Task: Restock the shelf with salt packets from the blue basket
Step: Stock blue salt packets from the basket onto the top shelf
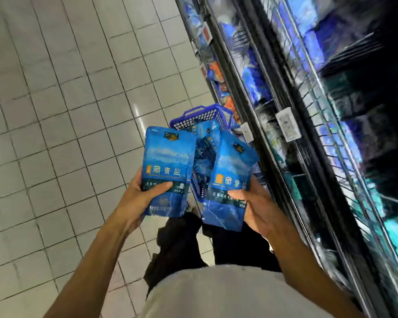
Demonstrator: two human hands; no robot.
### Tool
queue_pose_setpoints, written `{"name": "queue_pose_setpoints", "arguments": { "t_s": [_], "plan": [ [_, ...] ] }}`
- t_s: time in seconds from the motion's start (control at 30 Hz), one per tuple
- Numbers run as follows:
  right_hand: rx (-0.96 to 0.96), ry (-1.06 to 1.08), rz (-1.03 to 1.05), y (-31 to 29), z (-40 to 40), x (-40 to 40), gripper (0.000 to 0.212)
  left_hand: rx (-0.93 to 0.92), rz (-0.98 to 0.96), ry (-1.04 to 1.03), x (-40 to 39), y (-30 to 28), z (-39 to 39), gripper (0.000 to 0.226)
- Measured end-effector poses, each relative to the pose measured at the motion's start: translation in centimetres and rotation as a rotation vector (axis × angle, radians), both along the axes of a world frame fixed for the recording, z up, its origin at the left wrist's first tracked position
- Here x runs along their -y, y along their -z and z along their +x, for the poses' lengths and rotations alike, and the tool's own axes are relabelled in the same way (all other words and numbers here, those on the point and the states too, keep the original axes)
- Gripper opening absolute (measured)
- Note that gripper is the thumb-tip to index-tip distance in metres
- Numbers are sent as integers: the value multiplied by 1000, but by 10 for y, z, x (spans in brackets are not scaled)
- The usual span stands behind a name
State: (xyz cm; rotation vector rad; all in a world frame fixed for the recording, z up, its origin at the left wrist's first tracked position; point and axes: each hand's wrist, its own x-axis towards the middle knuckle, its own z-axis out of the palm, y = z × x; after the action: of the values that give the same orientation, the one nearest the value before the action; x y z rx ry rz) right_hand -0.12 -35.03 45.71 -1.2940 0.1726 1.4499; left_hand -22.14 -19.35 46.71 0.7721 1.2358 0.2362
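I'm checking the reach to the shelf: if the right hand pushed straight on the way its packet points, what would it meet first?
Probably the blue basket on the floor, not the shelf; depth is unclear.

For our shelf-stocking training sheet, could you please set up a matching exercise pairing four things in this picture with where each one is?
Things:
1. left hand
2. right hand
3. blue basket
4. shelf

Places or states:
A. stands on the tiled floor, ahead of the person
B. grips the salt packet on the left
C. runs along the right side, with white price tags
D. grips the salt packet on the right

Pairs: 1-B, 2-D, 3-A, 4-C
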Motion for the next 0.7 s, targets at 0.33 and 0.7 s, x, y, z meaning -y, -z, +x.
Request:
{"name": "queue_pose_setpoints", "arguments": {
  "t_s": [0.33,0.7],
  "plan": [
    [252,372,-91,-102,-38,78,49,63,116,251,3,-97,17,39],
    [383,1206,-209,-135,-175,204,37,127,61,879,51,-103,59,77]
  ]
}}
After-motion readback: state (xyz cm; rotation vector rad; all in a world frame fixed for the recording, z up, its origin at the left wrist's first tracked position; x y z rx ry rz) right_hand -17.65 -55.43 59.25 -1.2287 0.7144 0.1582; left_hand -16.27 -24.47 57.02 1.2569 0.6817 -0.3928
